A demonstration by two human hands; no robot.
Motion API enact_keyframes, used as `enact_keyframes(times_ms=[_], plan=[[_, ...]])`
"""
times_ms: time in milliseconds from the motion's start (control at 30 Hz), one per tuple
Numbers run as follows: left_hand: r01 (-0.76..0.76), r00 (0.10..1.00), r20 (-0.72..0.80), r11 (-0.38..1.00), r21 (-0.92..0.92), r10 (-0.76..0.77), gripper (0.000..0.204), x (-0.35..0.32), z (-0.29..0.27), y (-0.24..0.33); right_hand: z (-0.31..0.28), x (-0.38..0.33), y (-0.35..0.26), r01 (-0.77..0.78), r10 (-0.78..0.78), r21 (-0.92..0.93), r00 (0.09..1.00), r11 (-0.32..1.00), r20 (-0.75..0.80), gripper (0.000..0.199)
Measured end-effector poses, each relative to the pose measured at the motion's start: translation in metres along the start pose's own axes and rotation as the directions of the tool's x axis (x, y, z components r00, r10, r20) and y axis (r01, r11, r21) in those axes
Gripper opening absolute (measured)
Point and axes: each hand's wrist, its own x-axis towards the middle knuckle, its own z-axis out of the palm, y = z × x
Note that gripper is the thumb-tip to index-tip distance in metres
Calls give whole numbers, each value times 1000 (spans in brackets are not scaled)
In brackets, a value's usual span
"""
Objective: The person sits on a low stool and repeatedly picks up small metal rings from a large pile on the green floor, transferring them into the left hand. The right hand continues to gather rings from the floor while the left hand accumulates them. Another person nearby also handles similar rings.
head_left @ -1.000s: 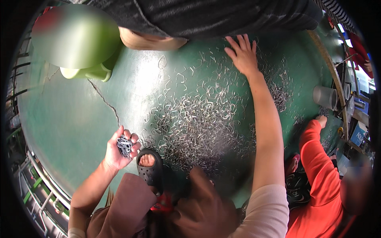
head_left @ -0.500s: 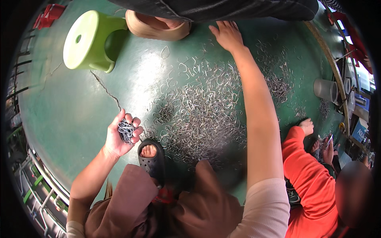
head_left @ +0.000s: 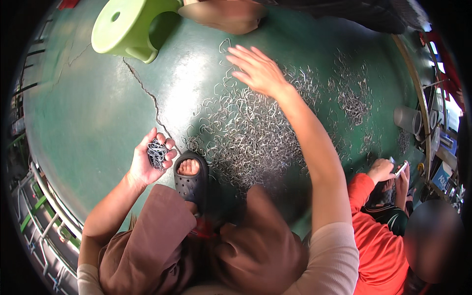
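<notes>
A wide scatter of small bent metal wire clips (head_left: 246,132) lies on the green floor (head_left: 93,113) in front of me. My left hand (head_left: 150,160) is cupped around a bunch of these clips (head_left: 157,153), palm up, just left of my foot in a black clog (head_left: 191,178). My right hand (head_left: 258,71) reaches far forward with its fingers spread and flat over the far edge of the clip pile, holding nothing that I can see.
A lime green plastic stool (head_left: 132,27) stands at the far left. Another person's foot (head_left: 223,14) is at the far edge. A person in an orange top (head_left: 383,241) crouches at my right, handling a phone (head_left: 400,169). A grey cup (head_left: 407,119) stands by more clips.
My right hand has swept leftward across the far side of the clip pile. My left hand keeps its bunch of clips. The view has tilted so the stool shows more fully.
</notes>
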Motion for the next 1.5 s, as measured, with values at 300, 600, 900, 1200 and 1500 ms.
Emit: enact_keyframes(times_ms=[300, 600, 900, 1200, 1500], plan=[[-7, 992, 124, 998, 63, -1, 34, 6, 21, -12, 38, -3, -17, -20, 25, -51, 995, 998, 96, 56], [41, 991, 124, 996, 83, -52, 33, 3, -1, -17, 6, -99, -32, -525, 508, -151, 850, 837, -137, 52], [71, 963, 257, 995, 65, -86, 34, 9, -1, -18, -2, -134, -53, -739, 697, 19, 627, 674, -348, 41], [11, 985, 170, 994, 112, -30, 32, 14, 21, -20, -26, -76, -34, -920, 920, 37, 388, 390, -47, 27], [18, 963, 261, 985, 170, -62, 32, 30, 31, -30, -26, -61, -28, -968, 961, 55, 250, 245, 121, 30]])
